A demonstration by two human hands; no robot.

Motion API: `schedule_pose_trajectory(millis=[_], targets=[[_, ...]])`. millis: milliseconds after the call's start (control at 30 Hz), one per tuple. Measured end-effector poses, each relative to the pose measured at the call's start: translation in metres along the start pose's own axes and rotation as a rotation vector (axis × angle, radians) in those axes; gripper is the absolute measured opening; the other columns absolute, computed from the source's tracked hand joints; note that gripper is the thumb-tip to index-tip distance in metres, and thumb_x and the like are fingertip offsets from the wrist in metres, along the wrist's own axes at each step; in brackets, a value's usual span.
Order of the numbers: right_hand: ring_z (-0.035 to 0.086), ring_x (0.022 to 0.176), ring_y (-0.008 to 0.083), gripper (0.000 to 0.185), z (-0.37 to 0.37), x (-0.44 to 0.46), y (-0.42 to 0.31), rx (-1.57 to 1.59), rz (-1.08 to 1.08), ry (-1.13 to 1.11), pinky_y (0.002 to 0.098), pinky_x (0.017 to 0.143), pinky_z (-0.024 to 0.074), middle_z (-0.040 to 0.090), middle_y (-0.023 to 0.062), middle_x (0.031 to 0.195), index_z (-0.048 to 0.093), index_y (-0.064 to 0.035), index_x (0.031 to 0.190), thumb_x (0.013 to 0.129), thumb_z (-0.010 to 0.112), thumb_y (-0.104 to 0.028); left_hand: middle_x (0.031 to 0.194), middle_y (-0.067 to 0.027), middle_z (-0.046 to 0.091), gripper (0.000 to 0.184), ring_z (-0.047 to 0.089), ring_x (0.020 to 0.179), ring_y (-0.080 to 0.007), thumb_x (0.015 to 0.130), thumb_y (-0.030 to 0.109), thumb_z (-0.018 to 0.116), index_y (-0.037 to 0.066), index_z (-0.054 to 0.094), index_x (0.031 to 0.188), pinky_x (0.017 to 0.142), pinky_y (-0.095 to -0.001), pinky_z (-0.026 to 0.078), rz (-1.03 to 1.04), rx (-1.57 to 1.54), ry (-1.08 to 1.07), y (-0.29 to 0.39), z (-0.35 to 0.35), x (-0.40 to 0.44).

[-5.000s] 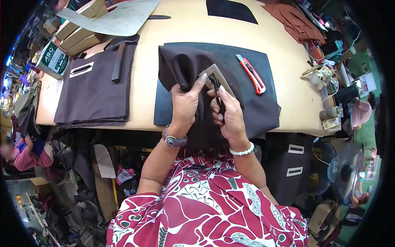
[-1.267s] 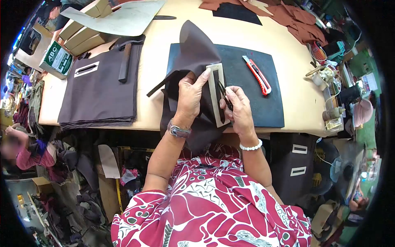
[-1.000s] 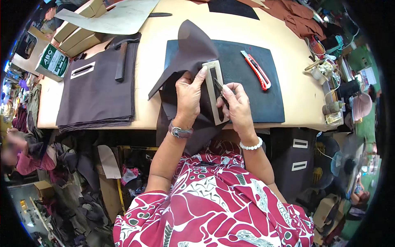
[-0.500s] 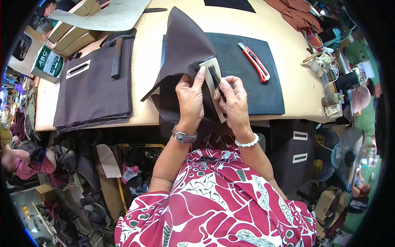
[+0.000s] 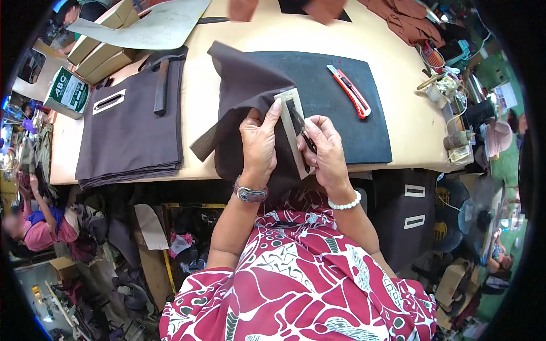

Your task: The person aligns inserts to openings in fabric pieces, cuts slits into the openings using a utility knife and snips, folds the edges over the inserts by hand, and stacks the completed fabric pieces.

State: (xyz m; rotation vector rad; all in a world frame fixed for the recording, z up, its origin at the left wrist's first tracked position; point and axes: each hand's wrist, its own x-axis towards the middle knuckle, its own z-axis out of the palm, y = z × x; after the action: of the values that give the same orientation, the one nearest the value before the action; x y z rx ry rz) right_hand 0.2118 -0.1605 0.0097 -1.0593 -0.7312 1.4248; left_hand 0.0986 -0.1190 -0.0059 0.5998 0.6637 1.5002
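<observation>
My left hand [image 5: 259, 145] grips the dark brown sheet [image 5: 250, 74], its thumb on the upper left edge of a pale rectangular frame [image 5: 290, 122] with a long slot. My right hand [image 5: 325, 149] is closed around a small dark tool [image 5: 309, 140], whose tip points up into the slot; the tool's kind is hard to make out. The sheet rises in a fold above my left hand and hangs over the table's front edge. Behind it lies a dark cutting mat [image 5: 341, 136] with a red box cutter [image 5: 351, 94] on it.
Left on the table [image 5: 199, 122], a hammer [image 5: 162, 88] lies on a stack of dark sheets [image 5: 128, 142]. Boxes [image 5: 105, 59] and a green-and-white can [image 5: 68, 91] stand at the back left. Rust-brown pieces [image 5: 398, 20] lie at the back right; a person [image 5: 42, 221] is at far left.
Since the earlier frames, the sheet's raised fold has dropped and its left flap has shifted. My right hand has moved slightly down the slot. Rust-brown pieces have appeared at the top edge.
</observation>
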Motion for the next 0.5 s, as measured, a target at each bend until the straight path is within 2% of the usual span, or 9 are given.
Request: schedule_pose_trajectory(millis=[67,500], targets=[[0.032,0.039,0.0003,0.024,-0.002,0.0,-0.001,-0.035,0.026,-0.003,0.016,0.035,0.0226,0.056,0.0035,0.065,0.044,-0.0055,0.102,0.091,0.056,-0.023,0.09,-0.0037,0.066,0.011,0.06,0.074,-0.0077,0.087,0.008,0.063,0.001,0.063,0.095,0.066,-0.0227,0.049,0.004,0.043,0.007,0.003,0.002,0.0],[0.034,0.039,0.0011,0.025,-0.009,-0.003,-0.005,-0.038,0.057,-0.04,0.0161,0.036,0.024,0.057,0.0057,0.066,0.044,-0.0034,0.102,0.091,0.056,-0.022,0.09,-0.0029,0.066,0.011,0.059,0.076,-0.0068,0.087,0.01,0.062,0.002,0.064,0.095,0.069,-0.0217,0.047,0.05,0.075,-0.026,0.007,-0.002,0.002]])
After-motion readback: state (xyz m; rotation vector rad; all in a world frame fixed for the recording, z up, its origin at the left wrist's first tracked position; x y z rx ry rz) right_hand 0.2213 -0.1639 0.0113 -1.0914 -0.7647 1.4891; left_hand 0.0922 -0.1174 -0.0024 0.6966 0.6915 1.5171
